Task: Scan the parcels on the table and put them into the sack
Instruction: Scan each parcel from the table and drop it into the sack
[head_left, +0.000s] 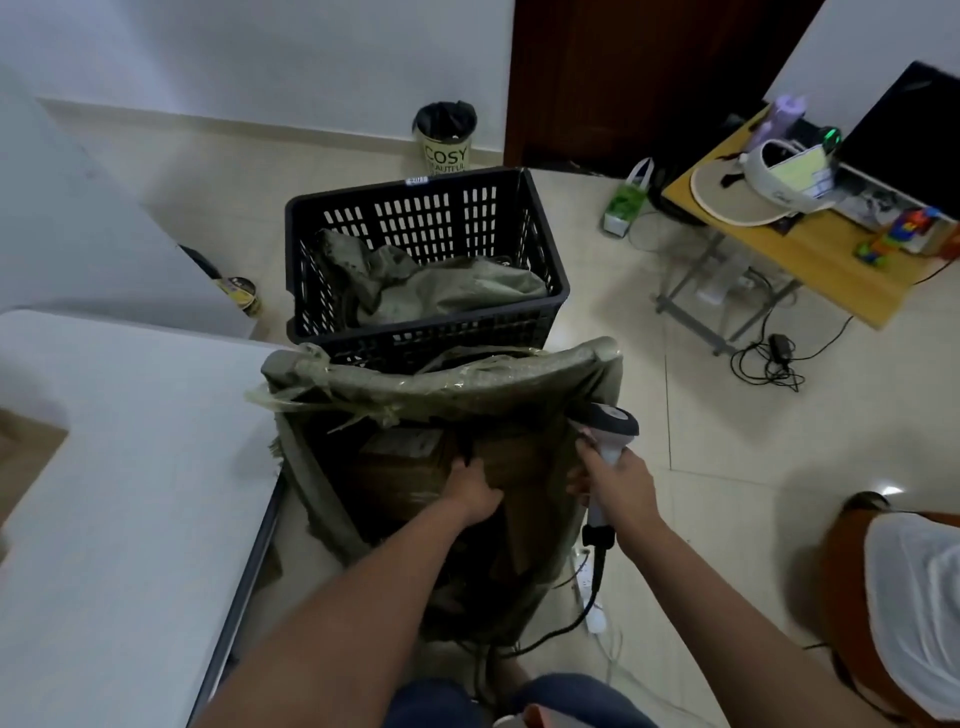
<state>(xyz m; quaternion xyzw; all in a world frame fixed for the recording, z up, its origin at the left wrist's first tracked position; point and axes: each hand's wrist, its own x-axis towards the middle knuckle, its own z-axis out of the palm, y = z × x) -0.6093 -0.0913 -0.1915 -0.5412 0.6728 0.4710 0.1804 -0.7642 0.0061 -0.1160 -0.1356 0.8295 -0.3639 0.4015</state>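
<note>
An open olive-green sack stands on the floor beside the white table. Inside it lies a brown cardboard parcel with a label on top. My left hand reaches down into the sack, fingers curled over the parcel's right edge. My right hand grips the handle of a white barcode scanner, whose dark head sits at the sack's right rim; its fingers also touch the sack's edge. The scanner's black cable hangs down to the floor.
A black slotted crate holding crumpled sacks stands just behind the sack. Farther back is a bin. A wooden desk with a laptop stands at the right, cables and a power strip on the floor.
</note>
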